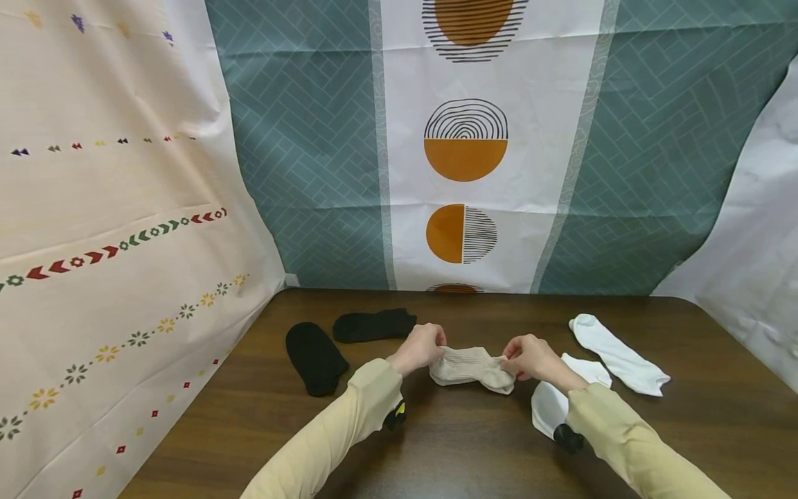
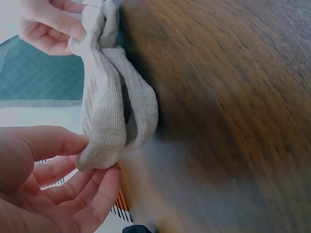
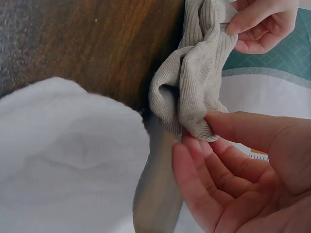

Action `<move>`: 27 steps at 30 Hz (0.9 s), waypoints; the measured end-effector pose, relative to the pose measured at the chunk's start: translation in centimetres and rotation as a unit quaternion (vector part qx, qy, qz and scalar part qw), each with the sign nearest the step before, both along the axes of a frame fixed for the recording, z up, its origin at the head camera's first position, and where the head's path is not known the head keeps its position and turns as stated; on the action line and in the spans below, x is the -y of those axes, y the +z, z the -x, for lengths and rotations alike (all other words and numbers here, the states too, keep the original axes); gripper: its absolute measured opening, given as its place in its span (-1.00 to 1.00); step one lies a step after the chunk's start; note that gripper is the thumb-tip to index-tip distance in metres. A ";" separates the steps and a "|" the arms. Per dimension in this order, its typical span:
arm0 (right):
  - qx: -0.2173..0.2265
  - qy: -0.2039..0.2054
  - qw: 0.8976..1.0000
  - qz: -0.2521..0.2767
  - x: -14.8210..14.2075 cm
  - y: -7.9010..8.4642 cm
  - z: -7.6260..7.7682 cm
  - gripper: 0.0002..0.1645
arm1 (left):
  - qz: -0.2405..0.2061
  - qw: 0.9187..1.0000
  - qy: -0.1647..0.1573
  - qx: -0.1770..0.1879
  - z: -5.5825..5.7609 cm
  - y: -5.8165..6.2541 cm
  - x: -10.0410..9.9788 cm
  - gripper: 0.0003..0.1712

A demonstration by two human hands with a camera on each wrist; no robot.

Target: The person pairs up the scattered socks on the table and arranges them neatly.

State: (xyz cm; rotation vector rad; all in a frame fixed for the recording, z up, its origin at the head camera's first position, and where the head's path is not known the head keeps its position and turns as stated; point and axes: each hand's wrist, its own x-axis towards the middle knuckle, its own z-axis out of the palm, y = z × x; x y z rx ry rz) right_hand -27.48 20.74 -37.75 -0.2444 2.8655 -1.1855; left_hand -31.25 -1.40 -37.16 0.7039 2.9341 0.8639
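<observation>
Between my two hands, over the middle of the table, stretches a beige ribbed sock (image 1: 467,366). My left hand (image 1: 419,348) pinches its left end between thumb and fingers. The opposite end is pinched by my right hand (image 1: 535,357). Seen from the left wrist, the sock (image 2: 104,116) lies in two layers with a gap between them, low over the wood. The right wrist view shows the sock (image 3: 201,82) bunched in folds, with the right thumb on top of its end. A white sock (image 1: 550,409) lies partly hidden beneath my right wrist.
Two black socks lie at the left of the brown table (image 1: 474,450): one upright sock shape (image 1: 314,359) and one sideways sock (image 1: 374,326). Another white sock (image 1: 617,353) lies slantwise at the right. Patterned cloth (image 1: 299,152) hangs behind the table and along both sides.
</observation>
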 end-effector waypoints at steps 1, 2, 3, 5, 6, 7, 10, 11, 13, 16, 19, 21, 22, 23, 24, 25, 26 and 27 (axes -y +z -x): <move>-0.001 0.004 1.000 -0.006 0.0 0.1 0.0 -0.88 | 0.002 1.000 0.000 -0.004 0.0 0.0 0.0 -0.94; -0.003 0.009 1.000 -0.013 0.0 0.1 -0.1 -0.87 | 0.003 1.000 0.000 -0.008 0.0 0.0 0.1 -0.94; -0.004 0.013 1.000 -0.020 -0.1 0.2 -0.1 -0.86 | 0.006 1.000 -0.001 -0.016 0.0 0.0 0.2 -0.94; -0.010 0.019 0.999 -0.033 -0.1 0.5 -0.2 -0.82 | 0.015 0.999 0.000 -0.028 -0.1 0.1 0.3 -0.92; -0.014 0.022 0.999 -0.040 -0.1 0.7 -0.2 -0.80 | 0.021 0.999 0.001 -0.033 -0.1 0.2 0.3 -0.92; -0.020 0.027 0.998 -0.045 -0.1 0.9 -0.2 -0.78 | 0.026 0.999 0.002 -0.037 -0.1 0.3 0.4 -0.90; -0.049 0.035 0.996 -0.061 0.1 1.5 -0.2 -0.75 | 0.033 0.999 0.002 -0.042 -0.2 0.6 0.4 -0.87; -0.063 0.039 0.995 -0.066 0.2 1.7 -0.1 -0.75 | 0.034 0.998 0.001 -0.045 -0.2 0.7 0.4 -0.86; -0.087 0.043 0.993 -0.069 0.5 2.1 -0.1 -0.76 | 0.036 0.998 -0.002 -0.052 -0.3 1.0 0.4 -0.86; -0.114 0.057 0.989 -0.070 0.9 2.3 -0.2 -0.81 | 0.046 0.996 -0.020 -0.068 -0.5 1.3 0.2 -0.87; -0.124 0.065 0.988 -0.069 1.2 2.0 -0.3 -0.84 | 0.075 0.992 -0.057 -0.083 -0.7 1.3 0.0 -0.95; -0.126 0.073 0.986 -0.076 1.4 1.7 -0.5 -0.86 | 0.103 0.987 -0.079 -0.093 -0.9 1.3 -0.1 -0.97; -0.127 0.074 0.986 -0.082 1.6 1.6 -0.6 -0.86 | 0.117 0.985 -0.086 -0.097 -1.1 1.2 -0.2 -0.96; -0.130 0.074 0.985 -0.088 1.7 1.4 -0.7 -0.86 | 0.130 0.982 -0.090 -0.103 -1.2 1.1 -0.2 -0.95; -0.132 0.076 0.984 -0.094 1.8 1.3 -0.7 -0.87 | 0.142 0.980 -0.091 -0.108 -1.4 1.0 -0.2 -0.95; -0.134 0.078 0.983 -0.100 1.9 1.2 -0.8 -0.87 | 0.152 0.978 -0.091 -0.113 -1.5 0.9 -0.2 -0.95; -0.136 0.079 0.982 -0.106 2.0 1.2 -0.8 -0.87 | 0.161 0.976 -0.091 -0.118 -1.7 0.8 -0.2 -0.95; -0.138 0.080 0.981 -0.111 2.1 1.1 -0.9 -0.87 | 0.167 0.974 -0.093 -0.123 -1.8 0.7 -0.2 -0.95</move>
